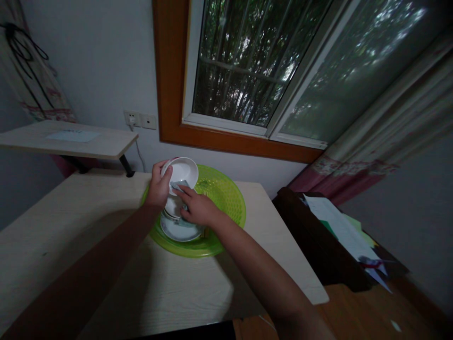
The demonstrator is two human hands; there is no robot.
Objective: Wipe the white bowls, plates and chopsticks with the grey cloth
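My left hand (pixel 159 184) grips a white bowl (pixel 186 170) by its left side, tilted so that its inside faces me. A greyish cloth (pixel 180 185) is pinched in my right hand (pixel 198 206) and touches the bowl's lower inner rim. Beneath them a second white bowl (pixel 172 207) sits above a white plate (pixel 180 231) with a patterned rim. Both rest in a round green plastic basket (pixel 230 189). Something thin and yellowish, perhaps chopsticks (pixel 205 231), lies by the plate, partly hidden by my right hand.
The basket stands on a pale wooden table (pixel 187 293). At the back left is a raised shelf (pixel 71 137) on black legs. Behind are wall sockets (pixel 139 119) with a cable and a window (pixel 255 71). To the right, papers (pixel 336 222) lie on a dark cabinet (pixel 304 236).
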